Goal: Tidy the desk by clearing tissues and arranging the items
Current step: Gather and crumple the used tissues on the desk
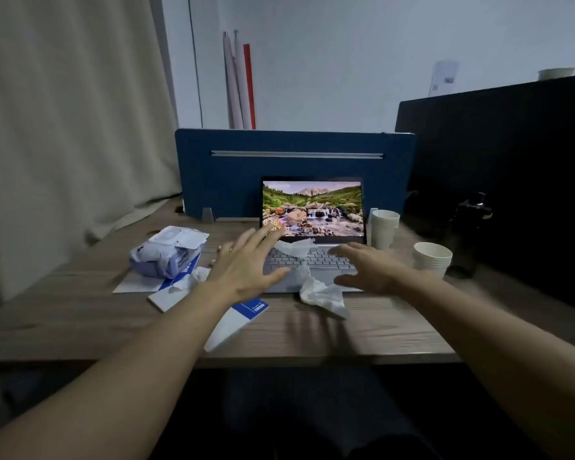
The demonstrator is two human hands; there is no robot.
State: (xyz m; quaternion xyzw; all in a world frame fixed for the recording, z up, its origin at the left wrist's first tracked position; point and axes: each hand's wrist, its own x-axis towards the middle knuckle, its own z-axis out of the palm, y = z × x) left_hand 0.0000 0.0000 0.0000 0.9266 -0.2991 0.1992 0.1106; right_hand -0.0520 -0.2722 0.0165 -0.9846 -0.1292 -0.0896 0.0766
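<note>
Desk (80, 320): wood-grain top, blue divider panel (233, 180) upright along its far edge, so everything you sort has to stay in front of that panel.

Laptop (314, 234): open, screen lit, centred against the panel. It takes up the middle of the desk, and tissues have landed on it.

Wipes pack (166, 252): left of the laptop, lying on blue-and-white papers (239, 320) that fan out toward the near edge. Papers look loose, likely in need of squaring up.

Paper cups: 2 stacks on the right, 1 stack (384, 227) just beside the screen, the other stack (432, 258) nearer you. A dark bottle (472, 227) stands behind them, hard to make out.

Tissues, 3 visible: a crumpled tissue (322, 292) hanging over the laptop's front edge, a flatter tissue (294, 247) on the keyboard near the hinge, a small scrap (190, 280) by the wipes pack.

Your left hand (246, 263): fingers spread wide, holding nothing, hovering over the keyboard's left side. Your right hand (369, 267): fingers loosely open, also empty, over the right side. Both frame the tissues, so the tissues look like your first pick. No tissue lifted yet.
</note>
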